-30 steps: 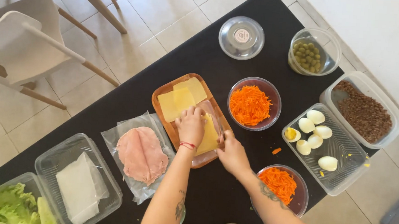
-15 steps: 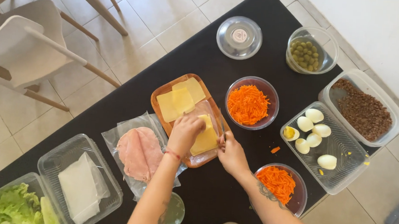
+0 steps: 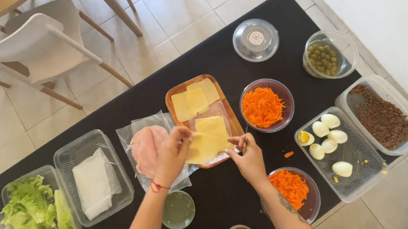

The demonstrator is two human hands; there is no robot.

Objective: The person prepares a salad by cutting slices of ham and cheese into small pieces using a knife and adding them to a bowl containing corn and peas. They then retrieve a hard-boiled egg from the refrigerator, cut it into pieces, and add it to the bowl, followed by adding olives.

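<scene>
Both hands are over the wooden tray (image 3: 177, 91) in the middle of the dark surface (image 3: 225, 68). The left hand (image 3: 172, 151) has its fingers pinched on the near-left edge of a cheese slice (image 3: 204, 146), lifting that slice just above the tray's near end. The right hand (image 3: 250, 157) comes in from the other side, fingers drawn together at the slice's right edge; whether it grips the cheese itself or the clear film under it, I cannot tell. More cheese slices (image 3: 193, 99) lie overlapped on the far half of the tray.

Just left of the tray sits an opened plastic pack of ham (image 3: 145, 146), partly under the left wrist. Further left, a clear tub with white wrapped sheets (image 3: 93, 183), and beside it a tub of lettuce (image 3: 33, 208) at the corner.

To the right of the tray, a bowl of grated carrot (image 3: 263, 106), and a second bowl of carrot (image 3: 294, 188) just beside the right forearm. Beyond these, a clear tub of peeled boiled eggs (image 3: 332, 136), one cut open showing yolk, and a tub of brown lentils (image 3: 383, 116). At the far edge stand a jar of green olives (image 3: 324, 58) and a round clear lid (image 3: 256, 39). A small green-tinted lid (image 3: 179, 209) lies near the left forearm. White chairs (image 3: 43, 38) stand on the tiled floor.
</scene>
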